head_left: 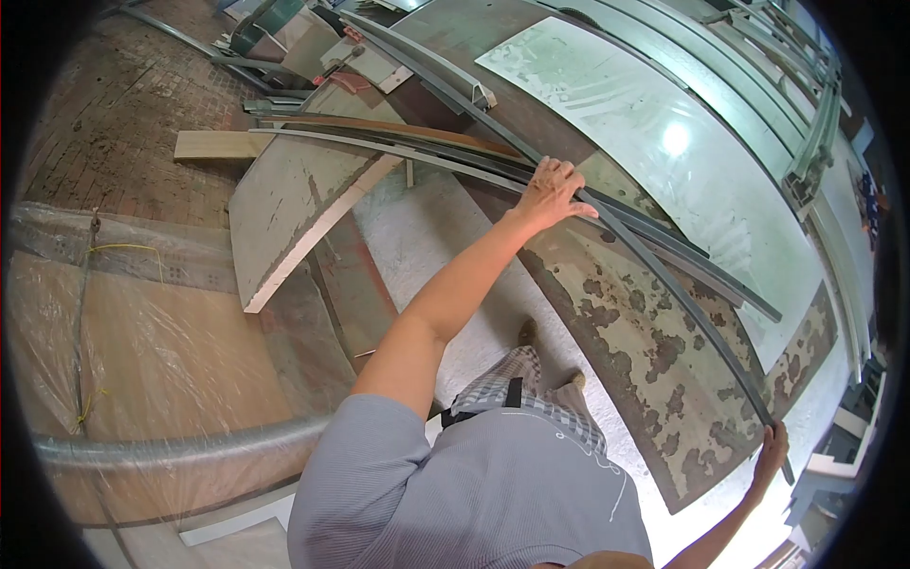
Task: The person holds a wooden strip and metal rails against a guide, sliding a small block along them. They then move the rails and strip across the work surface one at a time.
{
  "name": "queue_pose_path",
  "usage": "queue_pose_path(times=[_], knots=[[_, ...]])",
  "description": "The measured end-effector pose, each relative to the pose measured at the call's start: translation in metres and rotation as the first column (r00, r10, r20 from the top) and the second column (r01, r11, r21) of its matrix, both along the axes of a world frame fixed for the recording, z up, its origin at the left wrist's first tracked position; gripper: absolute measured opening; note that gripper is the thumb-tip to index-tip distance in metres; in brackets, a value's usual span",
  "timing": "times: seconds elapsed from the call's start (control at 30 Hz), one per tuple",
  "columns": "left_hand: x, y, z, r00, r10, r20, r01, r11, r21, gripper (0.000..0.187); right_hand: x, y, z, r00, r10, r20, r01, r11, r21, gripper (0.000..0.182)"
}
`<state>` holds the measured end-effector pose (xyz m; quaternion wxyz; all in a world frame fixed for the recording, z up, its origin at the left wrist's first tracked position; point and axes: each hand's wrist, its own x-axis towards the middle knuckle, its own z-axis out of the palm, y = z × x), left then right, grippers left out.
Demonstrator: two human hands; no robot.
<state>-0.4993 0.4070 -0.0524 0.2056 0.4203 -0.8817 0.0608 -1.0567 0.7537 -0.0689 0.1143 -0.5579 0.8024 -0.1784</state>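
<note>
A long dark metal bar [678,299] runs diagonally from the upper middle down to the lower right. My left hand [548,196] is closed over it around mid-length, with the thumb stretched along the near side. Close to the bar's lower end, my right hand [773,455] wraps around it with the fingers partly hidden. Beneath and beside my left hand, several other long strips [445,152] lie in a bundle, one with a brown, wood-like face. Under the bar is a worn board [626,351] with flaking dark patches.
A large pale sheet [654,133] lies beyond the bar. To the left, a thick pale panel [303,209] rests at a slant, near a wooden plank [220,145]. Plastic-wrapped boards [180,351] stand at lower left. Metal profiles [815,142] are stacked at upper right.
</note>
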Motion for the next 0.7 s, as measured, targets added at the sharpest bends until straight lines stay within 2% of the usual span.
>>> queue_pose_path(times=[0.07, 0.27, 0.37, 0.43, 0.57, 0.7], knots=[[0.003, -0.007, 0.003, 1.0, 0.004, -0.008, -0.004, 1.0, 0.006, 0.057, 0.001, -0.005, 0.0, 1.0, -0.006, -0.015, 0.006, 1.0, -0.022, 0.024], [0.022, -0.03, 0.007, 1.0, 0.011, 0.007, -0.011, 1.0, 0.003, 0.053, 0.018, -0.031, -0.002, 0.998, 0.004, -0.055, 0.0, 0.998, 0.057, 0.023], [0.035, -0.041, 0.008, 1.0, 0.0, 0.004, 0.0, 1.0, -0.003, 0.052, 0.033, -0.043, -0.003, 0.999, 0.028, 0.038, -0.028, 0.999, -0.025, 0.025], [0.045, -0.046, 0.008, 1.0, -0.012, 0.004, 0.012, 1.0, -0.013, 0.051, 0.057, -0.054, 0.01, 0.995, -0.099, -0.001, 0.099, 0.993, 0.066, 0.025], [0.063, -0.059, 0.011, 1.0, 0.007, 0.011, -0.007, 1.0, 0.0, 0.05, 0.066, -0.067, 0.001, 0.997, -0.072, -0.005, 0.072, 0.997, 0.027, 0.025], [0.084, -0.075, 0.013, 1.0, 0.006, -0.012, -0.006, 1.0, -0.001, 0.049, 0.085, -0.082, 0.004, 0.996, -0.075, -0.055, 0.08, 0.993, 0.083, 0.027]])
